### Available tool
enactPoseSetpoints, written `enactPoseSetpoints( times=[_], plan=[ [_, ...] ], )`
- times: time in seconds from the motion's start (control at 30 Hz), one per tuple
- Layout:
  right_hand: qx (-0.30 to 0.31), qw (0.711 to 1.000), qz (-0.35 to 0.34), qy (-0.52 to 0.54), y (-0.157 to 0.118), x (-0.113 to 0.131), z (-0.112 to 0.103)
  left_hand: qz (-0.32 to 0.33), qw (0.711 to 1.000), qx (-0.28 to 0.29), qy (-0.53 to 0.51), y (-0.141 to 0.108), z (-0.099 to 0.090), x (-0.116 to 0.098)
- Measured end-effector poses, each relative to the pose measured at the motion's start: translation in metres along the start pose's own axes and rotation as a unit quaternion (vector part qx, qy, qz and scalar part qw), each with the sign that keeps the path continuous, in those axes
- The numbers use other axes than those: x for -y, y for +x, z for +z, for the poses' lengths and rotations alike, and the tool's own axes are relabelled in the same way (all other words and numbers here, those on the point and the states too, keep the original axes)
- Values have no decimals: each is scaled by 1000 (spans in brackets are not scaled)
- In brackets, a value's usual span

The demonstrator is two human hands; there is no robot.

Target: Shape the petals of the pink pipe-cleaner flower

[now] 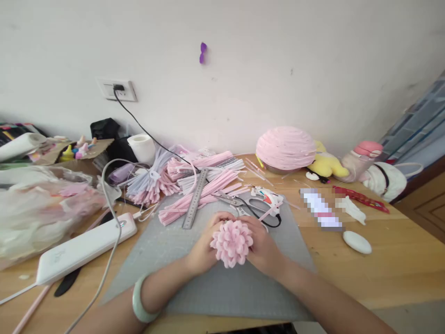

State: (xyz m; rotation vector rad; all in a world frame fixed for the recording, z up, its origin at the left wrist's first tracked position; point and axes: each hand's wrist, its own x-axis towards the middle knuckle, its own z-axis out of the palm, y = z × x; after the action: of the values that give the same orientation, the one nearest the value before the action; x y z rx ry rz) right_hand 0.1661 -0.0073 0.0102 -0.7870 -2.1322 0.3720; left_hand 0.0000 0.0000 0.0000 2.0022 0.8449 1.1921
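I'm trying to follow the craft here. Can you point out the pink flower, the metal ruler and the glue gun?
pink flower point(232, 242), head view, middle of its petals
metal ruler point(195, 199), head view, midway along its strip
glue gun point(267, 197), head view, its white body

Steel ruler, scissors, glue gun, white power strip.

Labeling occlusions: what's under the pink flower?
The grey mat lies under the pink flower, which the left hand and right hand hold from both sides. Its underside and any stem are hidden.
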Motion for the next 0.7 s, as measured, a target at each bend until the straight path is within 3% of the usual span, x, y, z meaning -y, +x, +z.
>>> enactPoseSetpoints(
  times=[0.2, 0.53, 0.7],
  plan=[
    [-38, 997, -15, -60, 1, -13, -4, 40, 999, -23, -10, 6, -4, 6],
    [-39, 995, -20, -86, -1, -21, -8, 7, 1000, -13, -2, 3, -6, 8],
    [-37, 998, 11, -40, 0, -22, -9, 3, 999, 12, -29, 2, -6, 6]
  ],
)
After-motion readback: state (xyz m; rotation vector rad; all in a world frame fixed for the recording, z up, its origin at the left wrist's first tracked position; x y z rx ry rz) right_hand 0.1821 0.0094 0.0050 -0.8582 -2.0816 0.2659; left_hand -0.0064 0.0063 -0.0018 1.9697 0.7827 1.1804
